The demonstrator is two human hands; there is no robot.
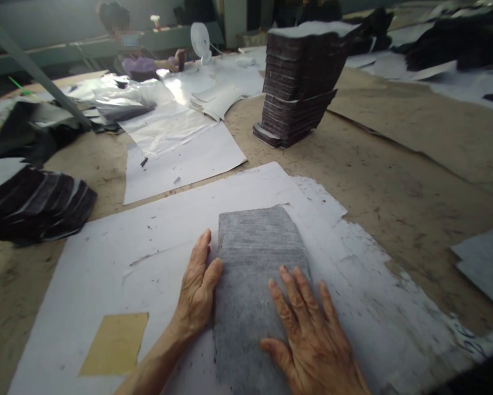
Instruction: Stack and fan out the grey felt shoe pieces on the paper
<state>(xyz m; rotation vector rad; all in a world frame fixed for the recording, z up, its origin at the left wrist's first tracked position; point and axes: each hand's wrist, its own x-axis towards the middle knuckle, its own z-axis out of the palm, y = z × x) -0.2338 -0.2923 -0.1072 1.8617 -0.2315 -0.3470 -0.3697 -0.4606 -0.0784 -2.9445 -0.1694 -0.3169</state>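
Note:
A grey, fabric-like cut panel [255, 291] lies flat on a large white sheet [164, 258] in front of me. I cannot tell whether it is one layer or a thin stack. My left hand [199, 288] stands on its edge along the panel's left side, thumb at the border and fingers stretched forward. Spread over the panel's right part is my right hand [308, 329], palm down, with its fingers apart. Neither hand is wrapped around anything. A yellowish square patch [115, 344] shows on the white sheet, left of my left forearm.
A tall stack of dark cut pieces [296, 82] stands on the brown table [395, 175]. Another dark stack [36, 203] leans at the left. White paper [180, 159] and clear plastic [127, 99] lie beyond. A person [141, 63] sits at the far side. A slanted pole [36, 66] rises at left.

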